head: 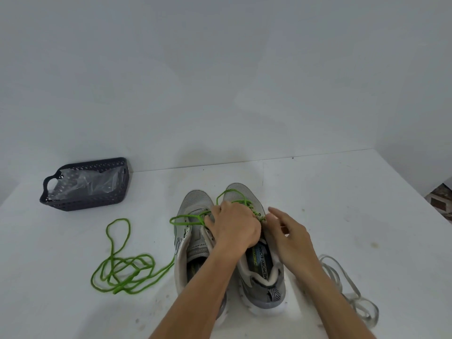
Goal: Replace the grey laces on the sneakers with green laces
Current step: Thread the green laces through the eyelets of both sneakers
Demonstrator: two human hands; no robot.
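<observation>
Two grey sneakers stand side by side, toes pointing away: the left sneaker (193,243) and the right sneaker (263,270). Green lace (253,209) runs through the right sneaker's eyelets. Another green lace (122,272) lies in loose coils on the table to the left and runs up to the left sneaker. My left hand (234,228) lies across both sneakers' tongues, its fingers curled round green lace loops there. My right hand (289,237) hovers by the right sneaker's outer side with relaxed fingers, holding nothing. The removed grey laces (352,292) lie in a heap at the right.
A dark perforated basket (80,204) with clear plastic wrapping inside stands at the back left of the white table (342,192). A wall rises just behind the table's far edge. The table's right edge (415,189) is near.
</observation>
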